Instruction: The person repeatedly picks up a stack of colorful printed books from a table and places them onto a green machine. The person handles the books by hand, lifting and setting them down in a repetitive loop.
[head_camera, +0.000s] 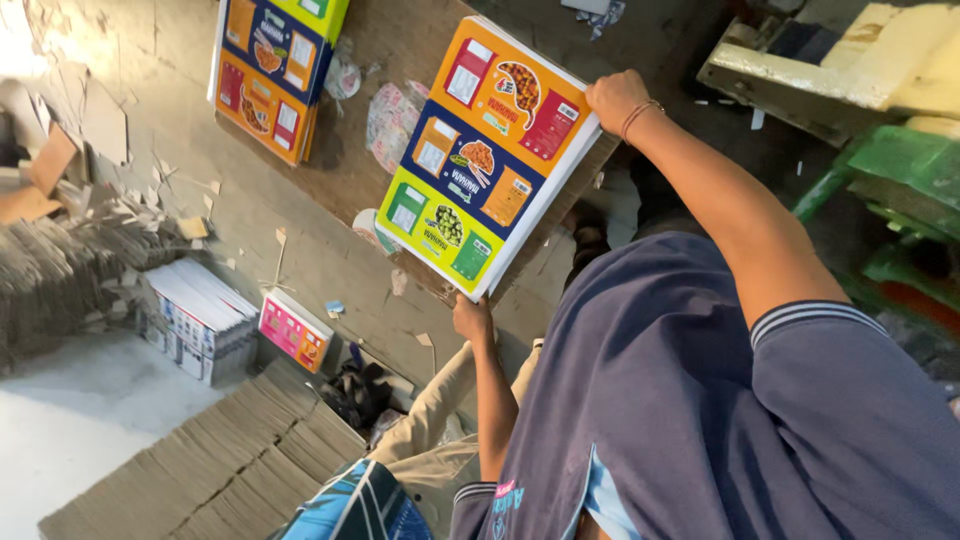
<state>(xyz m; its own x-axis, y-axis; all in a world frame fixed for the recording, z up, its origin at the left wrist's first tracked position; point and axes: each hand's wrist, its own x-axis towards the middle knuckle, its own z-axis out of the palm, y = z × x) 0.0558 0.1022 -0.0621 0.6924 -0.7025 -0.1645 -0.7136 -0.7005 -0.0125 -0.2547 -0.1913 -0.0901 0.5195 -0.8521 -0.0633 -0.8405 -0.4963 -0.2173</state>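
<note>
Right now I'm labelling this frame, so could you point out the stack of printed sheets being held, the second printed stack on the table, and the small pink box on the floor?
held stack of printed sheets (478, 158): head view, blue middle panel.
second printed stack (268, 75): head view, its top sheet.
pink box (293, 331): head view, its pink top face.

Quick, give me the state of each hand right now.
Left hand: closed on the lower edge of the stack of printed sheets.
Right hand: closed on the same stack's upper edge.
</note>
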